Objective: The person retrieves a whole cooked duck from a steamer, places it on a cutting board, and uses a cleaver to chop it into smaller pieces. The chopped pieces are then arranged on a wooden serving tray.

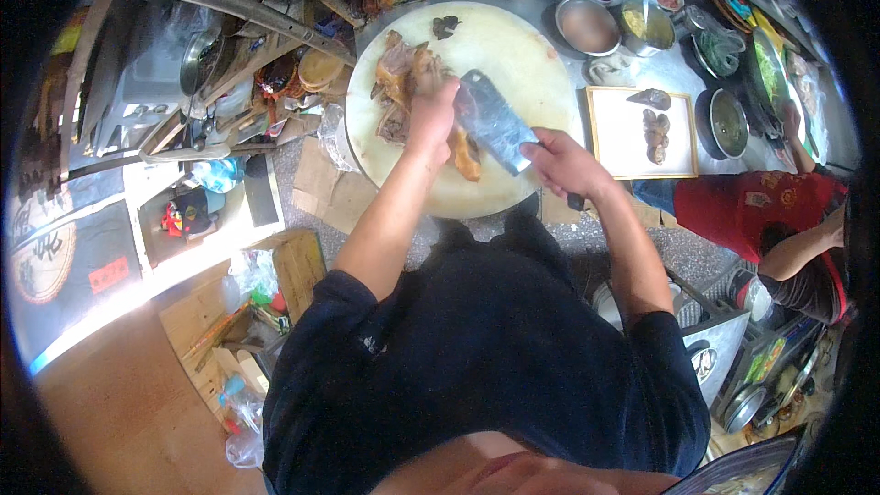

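Observation:
My right hand point(562, 165) is wrapped around the handle of a broad cleaver point(495, 119). Its wide grey blade slants up and left over a round, pale chopping board point(522, 55). On the board's left half, my left hand point(434, 119) grips browned roast meat point(394, 69), its fingertips partly hidden and a little blurred. The blade lies right beside this hand. Below the blade sits a separate golden-brown piece of meat point(467, 160). Several small dark bits point(445, 27) rest near the board's far edge.
Right of the board, a framed white tray point(632, 151) holds dark brown pieces. Beyond are a steel bowl point(587, 26), a pot with a spoon point(647, 26) and a dark round pan point(729, 124). A person in red point(733, 211) works at the right. Wooden shelving point(229, 82) stands left.

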`<action>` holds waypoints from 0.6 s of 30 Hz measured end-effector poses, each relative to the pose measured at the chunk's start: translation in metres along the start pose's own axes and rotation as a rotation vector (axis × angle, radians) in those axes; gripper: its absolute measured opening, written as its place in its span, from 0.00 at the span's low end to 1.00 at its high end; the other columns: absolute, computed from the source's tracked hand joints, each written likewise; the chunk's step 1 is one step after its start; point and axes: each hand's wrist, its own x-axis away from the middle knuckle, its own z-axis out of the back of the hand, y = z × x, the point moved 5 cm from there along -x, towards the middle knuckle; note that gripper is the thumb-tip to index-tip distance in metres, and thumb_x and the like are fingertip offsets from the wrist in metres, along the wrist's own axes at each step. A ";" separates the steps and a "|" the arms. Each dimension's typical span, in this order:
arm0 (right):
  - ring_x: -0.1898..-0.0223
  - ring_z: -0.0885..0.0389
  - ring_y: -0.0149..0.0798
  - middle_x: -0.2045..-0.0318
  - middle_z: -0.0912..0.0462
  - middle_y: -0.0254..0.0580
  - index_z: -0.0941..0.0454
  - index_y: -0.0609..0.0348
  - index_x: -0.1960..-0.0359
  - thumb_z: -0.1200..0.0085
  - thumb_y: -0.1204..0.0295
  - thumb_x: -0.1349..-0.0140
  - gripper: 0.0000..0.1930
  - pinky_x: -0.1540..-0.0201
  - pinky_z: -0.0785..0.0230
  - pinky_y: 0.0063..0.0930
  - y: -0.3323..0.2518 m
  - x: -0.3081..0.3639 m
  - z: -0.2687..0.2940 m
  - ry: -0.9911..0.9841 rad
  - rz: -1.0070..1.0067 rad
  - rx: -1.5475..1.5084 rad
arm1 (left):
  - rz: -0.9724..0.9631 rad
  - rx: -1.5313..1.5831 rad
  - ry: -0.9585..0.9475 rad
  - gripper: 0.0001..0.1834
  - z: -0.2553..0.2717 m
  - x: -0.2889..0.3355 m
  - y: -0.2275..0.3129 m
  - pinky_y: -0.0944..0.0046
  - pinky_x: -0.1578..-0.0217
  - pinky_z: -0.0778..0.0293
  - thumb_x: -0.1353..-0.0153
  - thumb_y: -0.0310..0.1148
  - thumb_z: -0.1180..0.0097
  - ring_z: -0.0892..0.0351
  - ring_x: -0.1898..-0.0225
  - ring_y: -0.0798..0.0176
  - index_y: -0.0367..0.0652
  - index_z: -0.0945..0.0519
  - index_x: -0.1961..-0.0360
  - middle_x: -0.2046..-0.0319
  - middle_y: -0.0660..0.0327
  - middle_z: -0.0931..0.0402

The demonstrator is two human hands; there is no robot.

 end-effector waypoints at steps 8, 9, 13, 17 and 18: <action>0.88 0.32 0.27 0.83 0.28 0.32 0.24 0.61 0.58 0.48 0.63 0.17 0.13 0.85 0.40 0.28 -0.005 0.051 -0.018 0.335 -0.022 -0.113 | 0.103 0.370 0.117 0.20 0.013 -0.005 -0.014 0.45 0.45 0.15 0.24 0.33 0.47 0.14 0.47 0.51 0.30 0.25 0.37 0.45 0.48 0.19; 0.88 0.32 0.27 0.83 0.28 0.32 0.24 0.61 0.58 0.49 0.64 0.17 0.13 0.85 0.40 0.28 -0.008 0.057 -0.016 0.394 0.010 -0.137 | 0.076 0.398 0.107 0.20 0.016 0.004 -0.008 0.47 0.45 0.15 0.24 0.32 0.47 0.15 0.47 0.52 0.30 0.25 0.37 0.45 0.49 0.19; 0.87 0.31 0.29 0.80 0.26 0.34 0.22 0.62 0.53 0.50 0.66 0.17 0.11 0.84 0.37 0.31 -0.018 0.047 -0.025 0.515 0.060 -0.067 | -0.050 0.396 0.100 0.20 0.058 0.061 0.027 0.53 0.43 0.17 0.24 0.30 0.46 0.16 0.44 0.55 0.31 0.25 0.35 0.44 0.51 0.19; 0.83 0.27 0.29 0.78 0.23 0.36 0.20 0.62 0.46 0.50 0.66 0.18 0.12 0.80 0.32 0.30 -0.036 -0.018 -0.089 0.359 0.224 0.326 | -0.139 0.355 0.168 0.21 0.132 0.109 0.051 0.56 0.39 0.20 0.23 0.31 0.46 0.17 0.43 0.56 0.31 0.25 0.35 0.42 0.51 0.18; 0.80 0.23 0.32 0.75 0.19 0.39 0.20 0.62 0.46 0.49 0.65 0.18 0.13 0.76 0.28 0.32 -0.037 -0.037 -0.112 0.292 0.217 0.323 | -0.157 0.341 0.181 0.21 0.153 0.118 0.052 0.55 0.40 0.20 0.23 0.31 0.46 0.17 0.42 0.56 0.31 0.25 0.34 0.42 0.51 0.18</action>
